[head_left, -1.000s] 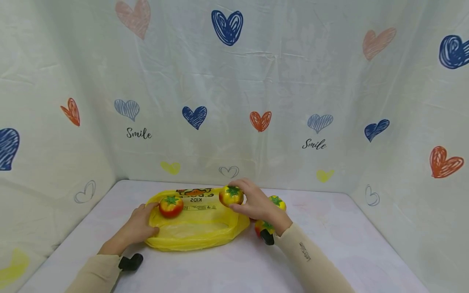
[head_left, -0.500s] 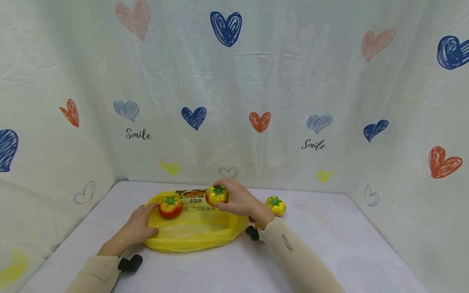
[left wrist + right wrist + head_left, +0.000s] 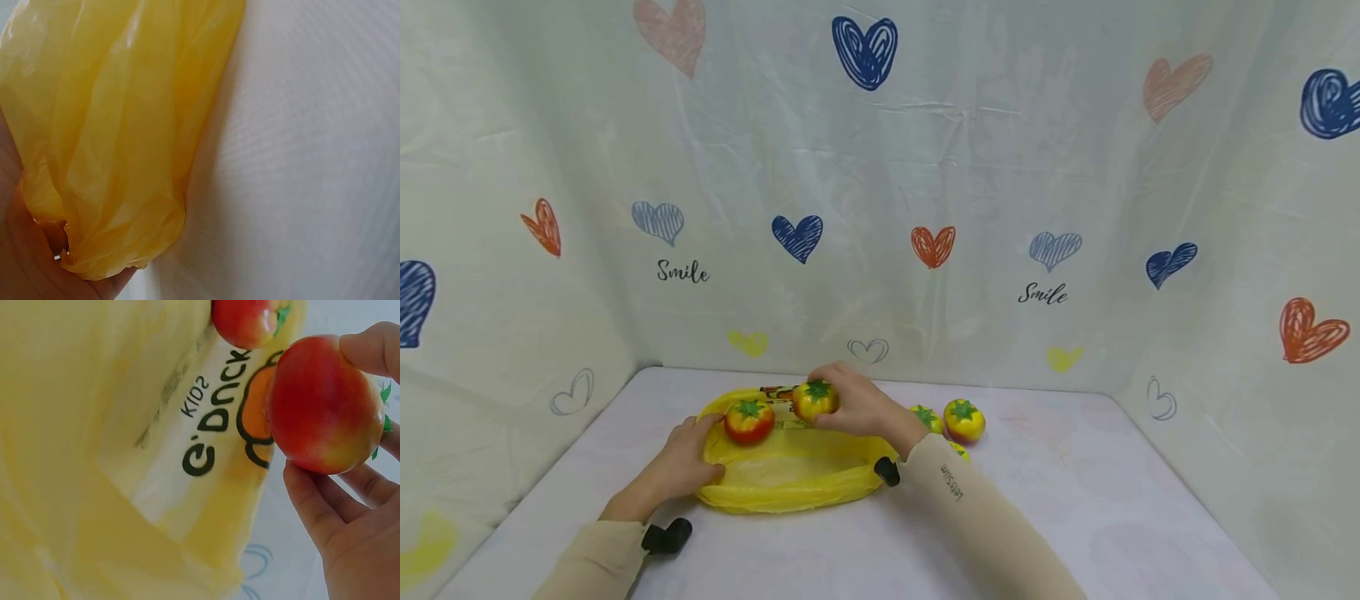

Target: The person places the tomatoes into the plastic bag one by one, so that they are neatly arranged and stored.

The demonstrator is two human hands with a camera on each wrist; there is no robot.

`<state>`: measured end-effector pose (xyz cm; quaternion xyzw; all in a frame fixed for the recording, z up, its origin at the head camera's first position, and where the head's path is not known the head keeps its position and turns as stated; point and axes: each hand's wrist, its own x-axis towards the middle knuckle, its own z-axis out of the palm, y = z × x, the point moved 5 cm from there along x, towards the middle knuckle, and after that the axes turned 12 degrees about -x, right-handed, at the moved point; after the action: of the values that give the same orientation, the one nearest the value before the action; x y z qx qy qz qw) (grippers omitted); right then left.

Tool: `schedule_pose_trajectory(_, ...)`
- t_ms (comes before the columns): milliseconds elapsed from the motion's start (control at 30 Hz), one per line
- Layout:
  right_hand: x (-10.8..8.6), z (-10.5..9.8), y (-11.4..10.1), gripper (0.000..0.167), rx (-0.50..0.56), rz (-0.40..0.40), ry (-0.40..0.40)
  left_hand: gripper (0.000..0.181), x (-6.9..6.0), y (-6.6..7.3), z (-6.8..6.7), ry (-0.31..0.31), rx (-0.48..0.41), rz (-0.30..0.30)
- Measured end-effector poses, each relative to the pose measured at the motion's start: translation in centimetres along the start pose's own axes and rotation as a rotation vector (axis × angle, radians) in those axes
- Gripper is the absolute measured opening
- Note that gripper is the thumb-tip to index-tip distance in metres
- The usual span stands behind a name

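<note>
Pale curtains (image 3: 925, 167) printed with blue, red, pink and yellow hearts and the word "Smile" stand behind and on both sides of a whitish table (image 3: 1090, 500). Left of centre on it lies a yellow bag (image 3: 790, 500), its mouth spread wide, with dark lettering and an orange figure on its far part; "KIDS" reads reversed.

Within the left part of the bag sits a red tomato (image 3: 749, 422), green leaves facing up, right by the fingers of the left hand (image 3: 677, 460). That hand grips the bag's left edge, thumb toward the near side; the left wrist view shows the yellow film bunched against it.

The right hand (image 3: 861, 404) grasps a second tomato (image 3: 816, 402) between thumb and fingers, over the far part of the bag, to the right of the red one and apart from it. Yellow shows near its leaves, while its underside is red. Whether it touches the bag cannot be told.

Three more tomatoes (image 3: 965, 421) lie close together on the table, just right of the bag, the nearest mostly hidden by the cream right sleeve (image 3: 992, 525).
</note>
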<state>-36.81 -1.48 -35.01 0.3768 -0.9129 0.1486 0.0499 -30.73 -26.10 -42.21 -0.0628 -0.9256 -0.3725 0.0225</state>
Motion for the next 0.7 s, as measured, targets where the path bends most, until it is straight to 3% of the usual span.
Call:
schedule_pose_trajectory(300, 1.0, 1.6, -0.8, 0.056, -0.017, 0.032, -0.082, 0.078, 0.0, 0.2, -0.1, -0.009, -0.008, -0.010)
schedule_pose_trajectory(700, 1.7, 3.6, -0.1, 0.056, -0.023, 0.068, -0.121, 0.078, 0.0, 0.0, 0.0, -0.003, -0.001, -0.001)
